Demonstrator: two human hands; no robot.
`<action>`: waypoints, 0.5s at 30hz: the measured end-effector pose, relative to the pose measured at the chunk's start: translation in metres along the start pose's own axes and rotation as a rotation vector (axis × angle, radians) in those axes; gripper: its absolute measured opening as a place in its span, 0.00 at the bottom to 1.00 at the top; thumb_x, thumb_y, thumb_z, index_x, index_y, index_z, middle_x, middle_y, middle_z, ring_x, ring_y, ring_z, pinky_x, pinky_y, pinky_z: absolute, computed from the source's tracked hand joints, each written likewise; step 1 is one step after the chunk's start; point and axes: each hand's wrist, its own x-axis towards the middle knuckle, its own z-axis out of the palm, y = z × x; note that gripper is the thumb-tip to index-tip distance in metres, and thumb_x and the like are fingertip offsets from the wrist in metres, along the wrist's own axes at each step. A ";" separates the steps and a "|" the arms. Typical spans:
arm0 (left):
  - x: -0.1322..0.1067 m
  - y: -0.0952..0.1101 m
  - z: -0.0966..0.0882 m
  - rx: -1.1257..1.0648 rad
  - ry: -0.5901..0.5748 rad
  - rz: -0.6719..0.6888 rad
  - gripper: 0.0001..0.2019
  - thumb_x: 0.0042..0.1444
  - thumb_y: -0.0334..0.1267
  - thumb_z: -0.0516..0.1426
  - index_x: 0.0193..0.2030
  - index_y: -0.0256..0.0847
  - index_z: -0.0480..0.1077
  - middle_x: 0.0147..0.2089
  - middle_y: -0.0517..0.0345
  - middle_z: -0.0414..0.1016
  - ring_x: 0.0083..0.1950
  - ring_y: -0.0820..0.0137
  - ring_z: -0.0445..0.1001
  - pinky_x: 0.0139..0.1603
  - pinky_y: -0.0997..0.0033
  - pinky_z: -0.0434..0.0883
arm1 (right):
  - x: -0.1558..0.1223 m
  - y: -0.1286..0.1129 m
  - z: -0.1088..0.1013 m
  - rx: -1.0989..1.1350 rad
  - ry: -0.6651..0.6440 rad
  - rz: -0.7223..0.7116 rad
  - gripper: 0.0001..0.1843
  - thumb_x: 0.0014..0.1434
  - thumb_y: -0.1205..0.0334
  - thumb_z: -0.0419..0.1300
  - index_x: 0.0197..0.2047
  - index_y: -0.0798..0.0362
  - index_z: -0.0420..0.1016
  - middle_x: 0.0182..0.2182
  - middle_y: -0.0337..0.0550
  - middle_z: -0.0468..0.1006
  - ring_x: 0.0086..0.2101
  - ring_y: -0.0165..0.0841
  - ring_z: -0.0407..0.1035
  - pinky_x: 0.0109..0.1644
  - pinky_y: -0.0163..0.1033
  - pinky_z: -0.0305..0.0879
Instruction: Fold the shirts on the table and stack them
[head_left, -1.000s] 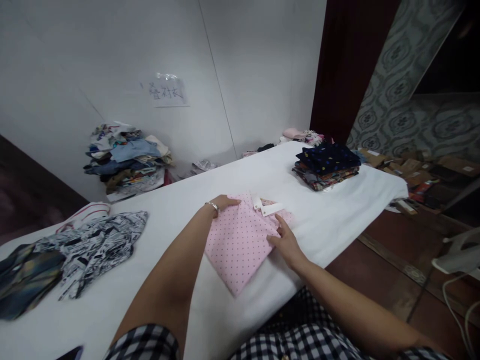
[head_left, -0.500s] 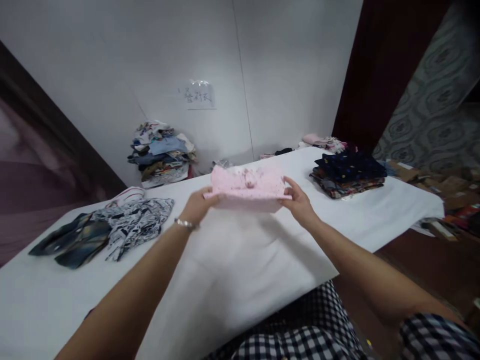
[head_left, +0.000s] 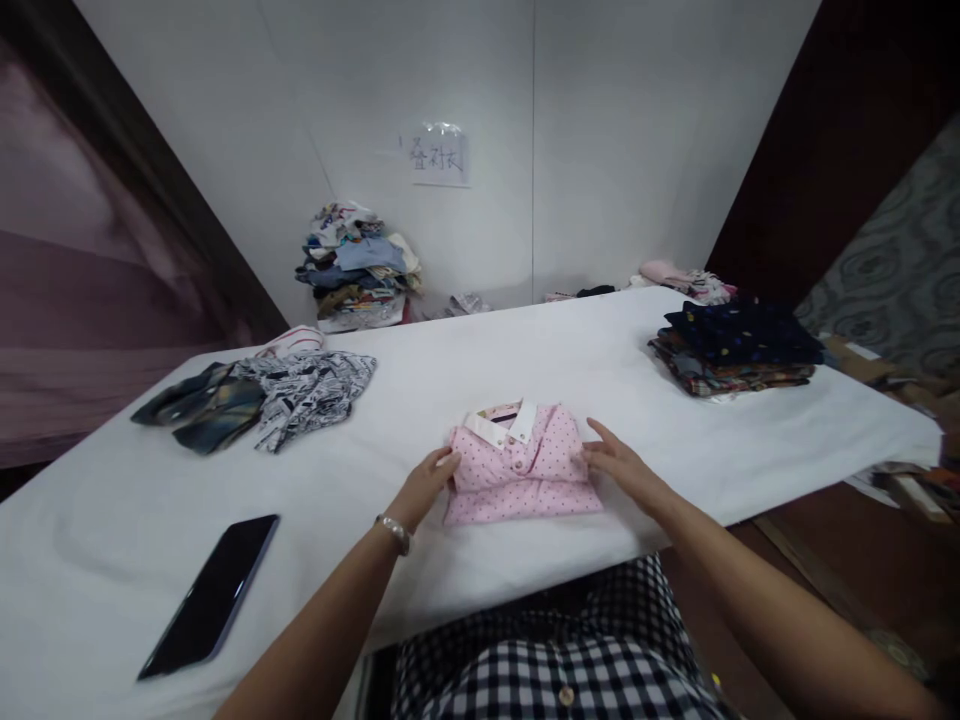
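Observation:
A folded pink dotted shirt (head_left: 525, 467) with a white collar lies front up on the white table (head_left: 525, 360), close to the near edge. My left hand (head_left: 427, 484) rests against the shirt's left side, fingers stretched along the fold. My right hand (head_left: 619, 464) lies flat against its right side, fingers extended. Neither hand grips the cloth; both just touch its edges.
A dark phone (head_left: 210, 595) lies at the near left. Unfolded patterned shirts (head_left: 259, 398) sit at the left, a stack of folded dark shirts (head_left: 739, 348) at the right. A heap of clothes (head_left: 360, 265) stands against the back wall.
The pink shirt, first flat under my hands, was lifted and turned over, and now lies collar up on the table. My hands let go and rest at its sides.

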 end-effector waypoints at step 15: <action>-0.002 -0.013 0.025 -0.045 0.079 -0.010 0.18 0.42 0.41 0.63 0.41 0.37 0.72 0.43 0.49 0.79 0.45 0.58 0.75 0.43 0.64 0.72 | -0.005 0.026 0.016 -0.099 0.098 -0.007 0.42 0.49 0.62 0.59 0.66 0.54 0.51 0.19 0.30 0.65 0.20 0.27 0.60 0.23 0.32 0.56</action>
